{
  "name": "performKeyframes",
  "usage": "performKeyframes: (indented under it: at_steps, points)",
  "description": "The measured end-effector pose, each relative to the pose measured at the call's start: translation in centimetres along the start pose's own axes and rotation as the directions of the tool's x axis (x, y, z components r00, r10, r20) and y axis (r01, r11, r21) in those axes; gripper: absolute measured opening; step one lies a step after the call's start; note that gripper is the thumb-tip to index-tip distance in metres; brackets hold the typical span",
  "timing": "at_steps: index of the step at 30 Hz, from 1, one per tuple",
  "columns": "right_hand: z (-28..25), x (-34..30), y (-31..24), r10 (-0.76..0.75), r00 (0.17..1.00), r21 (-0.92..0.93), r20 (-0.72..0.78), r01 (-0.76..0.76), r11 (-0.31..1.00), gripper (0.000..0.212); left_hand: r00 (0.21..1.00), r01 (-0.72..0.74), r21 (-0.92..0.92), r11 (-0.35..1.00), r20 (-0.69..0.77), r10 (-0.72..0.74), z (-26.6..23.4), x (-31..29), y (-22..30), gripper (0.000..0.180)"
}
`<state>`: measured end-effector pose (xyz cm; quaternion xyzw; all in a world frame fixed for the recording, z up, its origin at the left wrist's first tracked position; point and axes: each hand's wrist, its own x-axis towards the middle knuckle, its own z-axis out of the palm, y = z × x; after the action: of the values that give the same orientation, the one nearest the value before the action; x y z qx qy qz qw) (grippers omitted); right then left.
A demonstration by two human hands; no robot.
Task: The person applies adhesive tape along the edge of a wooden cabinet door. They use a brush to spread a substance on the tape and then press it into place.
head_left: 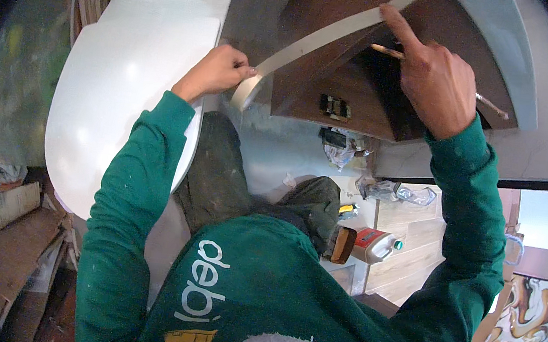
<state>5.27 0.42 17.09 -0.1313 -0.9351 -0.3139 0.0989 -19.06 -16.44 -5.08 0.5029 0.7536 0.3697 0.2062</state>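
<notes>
My left hand [216, 70] pinches a roll of cream masking tape [246, 92] beside the white toilet lid [129, 80]. From the roll a strip of tape [323, 36] runs up and to the right along the edge of a dark brown wooden cabinet [362, 110]. My right hand [436, 78] has its index finger stretched out, pressing on the strip near its upper part. A thin paintbrush [491, 106] is tucked in the curled fingers of that hand, its handle tip and bristle end sticking out on either side.
A pale basin edge [527, 85] curves above the cabinet at the right. A small dark item [335, 107] sits at the cabinet's near side. Below are a crumpled plastic bag [413, 195] and a jug with a green cap [377, 245]. Cardboard pieces [23, 237] lie at lower left.
</notes>
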Motion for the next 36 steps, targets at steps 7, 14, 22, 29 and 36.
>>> performKeyframes:
  at_steps: [7, 14, 22, 29, 36]
  points:
    - [-0.3, -0.1, -0.6, 0.044, 0.998, -0.014, 0.051, -0.044, 0.999, 0.077, 0.992, 0.097, 0.027, 0.995, 0.073, -0.099, 3.4, 2.3, -0.7, 0.022]
    - [-0.6, 0.0, -0.4, 0.052, 0.996, 0.015, 0.070, -0.054, 0.998, 0.078, 0.940, -0.293, -0.271, 0.917, -0.258, 0.224, 4.7, 4.2, 5.4, 0.048]
    - [-0.4, -0.3, -0.6, -0.001, 1.000, 0.071, 0.029, -0.002, 0.997, 0.080, 0.973, -0.225, -0.519, 0.825, -0.074, 0.219, 4.5, 6.0, 6.0, 0.033]
    - [-0.3, -3.8, -3.5, 0.000, 0.990, 0.269, 0.141, -0.038, 0.962, 0.077, 0.966, -0.203, -0.636, 0.744, -0.007, 0.257, 5.0, 7.2, 4.2, 0.023]
    - [0.4, -6.6, -5.4, 0.033, 0.936, 0.363, 0.351, -0.168, 0.917, 0.069, 0.953, -0.250, -0.657, 0.712, -0.035, 0.302, 5.3, 7.6, 4.3, 0.031]
